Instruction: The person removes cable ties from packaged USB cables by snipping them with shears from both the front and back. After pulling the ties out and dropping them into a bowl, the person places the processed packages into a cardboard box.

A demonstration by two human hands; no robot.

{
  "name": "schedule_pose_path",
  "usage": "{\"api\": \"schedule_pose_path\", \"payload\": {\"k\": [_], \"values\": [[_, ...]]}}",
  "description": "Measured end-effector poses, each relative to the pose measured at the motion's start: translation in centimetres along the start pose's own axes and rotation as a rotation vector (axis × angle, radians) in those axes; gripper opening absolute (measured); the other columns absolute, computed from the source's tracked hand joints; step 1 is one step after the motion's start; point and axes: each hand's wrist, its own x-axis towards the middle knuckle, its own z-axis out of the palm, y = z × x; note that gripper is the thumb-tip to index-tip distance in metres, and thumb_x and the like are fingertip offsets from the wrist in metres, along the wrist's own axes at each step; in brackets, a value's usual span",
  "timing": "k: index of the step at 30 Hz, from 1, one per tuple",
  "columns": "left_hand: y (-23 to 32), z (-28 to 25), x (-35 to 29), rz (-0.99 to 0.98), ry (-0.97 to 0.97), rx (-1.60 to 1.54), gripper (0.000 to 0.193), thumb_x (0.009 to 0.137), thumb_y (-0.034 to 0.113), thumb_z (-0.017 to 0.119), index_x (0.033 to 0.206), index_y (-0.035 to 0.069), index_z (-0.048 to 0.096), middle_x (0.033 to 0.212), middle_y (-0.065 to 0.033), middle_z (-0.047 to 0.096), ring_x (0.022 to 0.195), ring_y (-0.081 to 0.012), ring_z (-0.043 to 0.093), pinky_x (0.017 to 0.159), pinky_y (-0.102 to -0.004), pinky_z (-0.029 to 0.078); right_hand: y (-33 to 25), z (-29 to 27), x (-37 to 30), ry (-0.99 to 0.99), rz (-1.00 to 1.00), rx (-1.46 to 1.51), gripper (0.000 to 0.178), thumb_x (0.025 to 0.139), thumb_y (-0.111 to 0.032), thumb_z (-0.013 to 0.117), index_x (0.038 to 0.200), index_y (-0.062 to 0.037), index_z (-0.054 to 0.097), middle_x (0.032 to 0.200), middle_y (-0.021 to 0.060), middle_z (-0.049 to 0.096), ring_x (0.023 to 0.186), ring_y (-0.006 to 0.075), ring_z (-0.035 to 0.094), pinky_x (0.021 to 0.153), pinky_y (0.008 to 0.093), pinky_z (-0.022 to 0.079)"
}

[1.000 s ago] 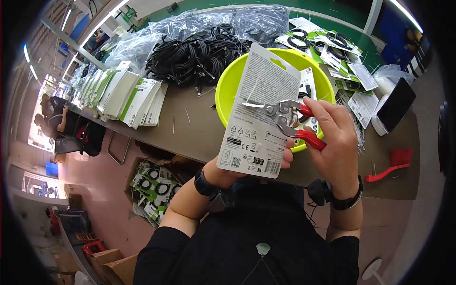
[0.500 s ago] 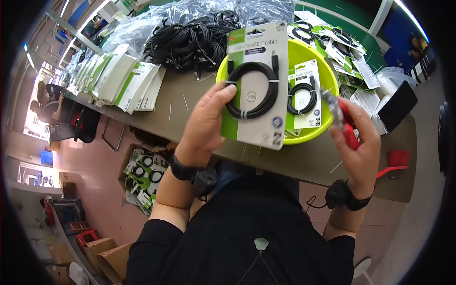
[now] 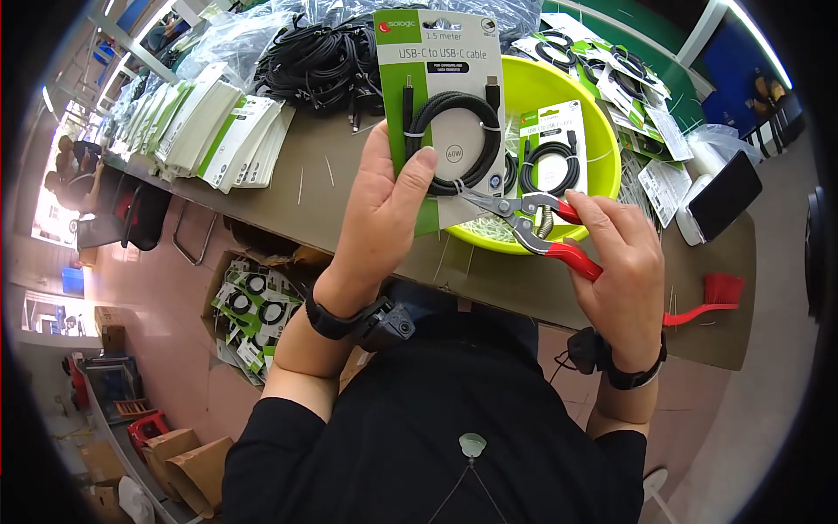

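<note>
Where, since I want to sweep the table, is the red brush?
In the head view, the red brush lies on the table toward the right, beyond the right hand and below the black screen.

Floor: pinkish tile (image 3: 170, 314), glossy, with glare by the left side. Tabletop (image 3: 316, 223) grey-brown, edges bowed by the lens. Green surface (image 3: 650, 63) behind it, grey post (image 3: 704, 31) rising there. Lit tube (image 3: 765, 42) upper right, blue panel (image 3: 742, 65) under it. Far left: two bright openings, window or door unclear; dark chair (image 3: 154, 208) nearby. Lower left: red stool (image 3: 148, 430), cardboard boxes (image 3: 202, 472).
</note>
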Motion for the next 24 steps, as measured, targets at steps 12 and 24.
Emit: {"api": "schedule_pose_path", "payload": {"k": [12, 24], "values": [[-1.1, 1.1, -0.1, 0.057, 0.078, -0.068, 0.031, 0.097, 0.010, 0.046, 0.125, 0.000, 0.038, 0.112, -0.0075, 0.053, 0.098, -0.0117, 0.052, 0.083, -0.0267, 0.045, 0.6, 1.8, 1.0, -0.070, 0.098, 0.544, 0.041, 0.071, -0.002, 0.069, 0.111, -0.0022, 0.060, 0.087, 0.0124, 0.065, 0.077, 0.0248, 0.063, 0.073, 0.0308, 0.050], [-1.6, 4.3, -0.9, 0.311, 0.233, 0.025, 0.030, 0.098, 0.015, 0.043, 0.123, -0.001, 0.039, 0.112, -0.0092, 0.052, 0.097, -0.0149, 0.051, 0.084, -0.0276, 0.044, -4.3, 7.1, 3.2, 0.401, 0.185, 0.593, 0.026, 0.080, -0.003, 0.065, 0.105, 0.0008, 0.060, 0.088, 0.0073, 0.066, 0.079, 0.0108, 0.061, 0.071, 0.0243, 0.048]]}}
